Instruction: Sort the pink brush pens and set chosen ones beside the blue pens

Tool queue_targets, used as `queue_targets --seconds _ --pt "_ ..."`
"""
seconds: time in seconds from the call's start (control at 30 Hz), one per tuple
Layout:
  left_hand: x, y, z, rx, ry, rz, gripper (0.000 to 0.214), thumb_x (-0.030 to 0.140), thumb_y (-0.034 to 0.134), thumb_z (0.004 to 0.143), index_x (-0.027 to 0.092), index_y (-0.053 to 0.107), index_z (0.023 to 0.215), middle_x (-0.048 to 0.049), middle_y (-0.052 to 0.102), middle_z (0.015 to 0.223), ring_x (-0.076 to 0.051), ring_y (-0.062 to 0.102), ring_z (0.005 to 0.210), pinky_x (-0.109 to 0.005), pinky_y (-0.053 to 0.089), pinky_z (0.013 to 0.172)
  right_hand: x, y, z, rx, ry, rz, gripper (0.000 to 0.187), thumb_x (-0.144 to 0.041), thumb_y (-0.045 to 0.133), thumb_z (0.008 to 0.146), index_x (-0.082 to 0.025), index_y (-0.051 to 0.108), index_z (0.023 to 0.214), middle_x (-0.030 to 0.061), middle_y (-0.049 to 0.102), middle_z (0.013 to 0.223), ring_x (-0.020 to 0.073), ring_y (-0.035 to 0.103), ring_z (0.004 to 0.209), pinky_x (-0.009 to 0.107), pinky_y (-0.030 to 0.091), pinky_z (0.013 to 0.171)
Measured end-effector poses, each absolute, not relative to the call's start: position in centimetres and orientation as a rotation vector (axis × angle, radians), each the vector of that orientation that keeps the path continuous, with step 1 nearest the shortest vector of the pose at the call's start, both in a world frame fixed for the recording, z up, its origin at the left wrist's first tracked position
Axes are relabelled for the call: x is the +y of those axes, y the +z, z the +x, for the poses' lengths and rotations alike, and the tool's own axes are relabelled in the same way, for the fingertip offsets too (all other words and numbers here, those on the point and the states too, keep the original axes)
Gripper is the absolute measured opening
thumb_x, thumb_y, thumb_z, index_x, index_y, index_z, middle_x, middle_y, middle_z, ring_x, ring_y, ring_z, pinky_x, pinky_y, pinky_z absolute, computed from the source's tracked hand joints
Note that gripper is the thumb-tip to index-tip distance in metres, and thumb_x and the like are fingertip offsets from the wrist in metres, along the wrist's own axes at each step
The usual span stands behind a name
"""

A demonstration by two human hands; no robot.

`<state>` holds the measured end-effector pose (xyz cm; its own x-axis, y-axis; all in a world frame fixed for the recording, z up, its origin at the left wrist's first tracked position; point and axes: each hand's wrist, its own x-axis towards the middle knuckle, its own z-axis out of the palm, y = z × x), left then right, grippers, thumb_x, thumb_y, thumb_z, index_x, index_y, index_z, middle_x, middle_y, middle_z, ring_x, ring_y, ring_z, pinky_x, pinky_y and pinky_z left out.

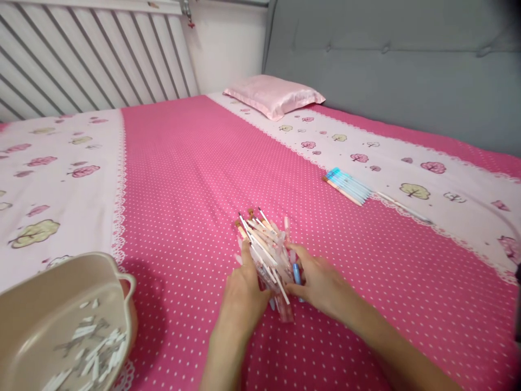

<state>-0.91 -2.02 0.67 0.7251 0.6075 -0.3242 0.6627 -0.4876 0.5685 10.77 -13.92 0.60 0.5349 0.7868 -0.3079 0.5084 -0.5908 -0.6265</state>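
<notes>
A loose pile of pens (pixel 264 244) lies on the pink dotted bedspread, several white with dark tips, others peach with brown toppers or pinkish and translucent. My left hand (pixel 244 285) grips the pile's left side, its index finger stretched along the pens and its thumb pointing inward. From the right, my right hand (pixel 321 277) closes round the other side, thumb and fingers against the pens. A blue pen (pixel 297 273) shows between that thumb and fingers. The pens in the middle overlap, and some fingertips are hidden among them.
Light blue pens (pixel 352 184) lie in a row at the right, a peach one beside them, with a single white pen (pixel 405 207) further right. A beige basin (pixel 52 277) at the lower left holds short white and grey pieces. A pink pillow (pixel 274 95) rests near the grey headboard (pixel 391 76).
</notes>
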Motion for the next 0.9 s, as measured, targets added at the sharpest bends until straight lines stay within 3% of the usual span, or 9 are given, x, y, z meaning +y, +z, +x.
queue_targets --seconds 0.17,0.33,0.47,0.57,0.7,0.9 --pt "-0.9 0.4 -1.0 1.072 -0.039 2.290 0.087 0.017 0.060 0.072 0.006 0.015 0.145 -0.0106 0.070 0.078 -0.030 0.067 0.078 -0.033 0.044 0.065 -12.1 0.9 10.4 -1.095 0.747 -2.264 0.054 -0.025 0.066 0.075 -0.018 0.043 0.123 0.0038 0.064 0.084 0.0205 0.062 0.076 0.028 0.041 0.064" --pt "0.5 0.4 -1.5 1.143 0.043 2.257 0.072 0.019 0.058 0.075 0.010 0.030 0.141 -0.0079 0.068 0.076 -0.027 0.066 0.076 -0.032 0.044 0.065 -10.6 2.2 10.3 -1.265 0.697 -2.345 0.049 -0.031 0.068 0.075 -0.015 0.047 0.116 0.0054 0.064 0.083 0.0221 0.061 0.074 0.029 0.041 0.062" --pt "1.5 0.5 -2.1 1.159 0.063 2.173 0.067 0.016 0.058 0.075 0.011 0.036 0.138 -0.0047 0.067 0.073 -0.022 0.065 0.073 -0.027 0.044 0.063 -9.7 4.5 11.8 -1.476 0.710 -2.372 0.049 -0.039 0.073 0.070 -0.019 0.055 0.111 0.0047 0.066 0.082 0.0241 0.062 0.077 0.030 0.041 0.062" --pt "1.9 0.2 -2.5 1.156 0.102 2.178 0.059 0.014 0.055 0.075 0.015 0.044 0.133 -0.0035 0.068 0.073 -0.020 0.065 0.070 -0.026 0.044 0.062 -8.8 6.7 13.1 -1.463 0.677 -2.382 0.036 -0.030 0.066 0.076 -0.022 0.059 0.111 0.0044 0.068 0.085 0.0227 0.063 0.078 0.030 0.042 0.062" --pt "2.3 -0.2 -2.9 1.161 0.163 2.232 0.046 0.015 0.050 0.078 0.016 0.053 0.124 -0.0042 0.070 0.074 -0.020 0.066 0.070 -0.027 0.045 0.062 -7.3 8.7 13.8 -1.312 0.464 -2.325 0.035 -0.021 0.057 0.083 -0.023 0.059 0.117 0.0048 0.070 0.089 0.0218 0.064 0.084 0.030 0.044 0.068" --pt "2.5 0.1 -3.0 1.232 0.151 2.278 0.038 0.026 0.051 0.081 0.017 0.058 0.118 -0.0042 0.071 0.074 -0.021 0.066 0.068 -0.028 0.045 0.061 -6.2 6.3 14.6 -1.165 0.336 -2.374 0.034 -0.016 0.051 0.083 -0.022 0.062 0.114 0.0050 0.070 0.093 0.0207 0.064 0.084 0.029 0.046 0.071"
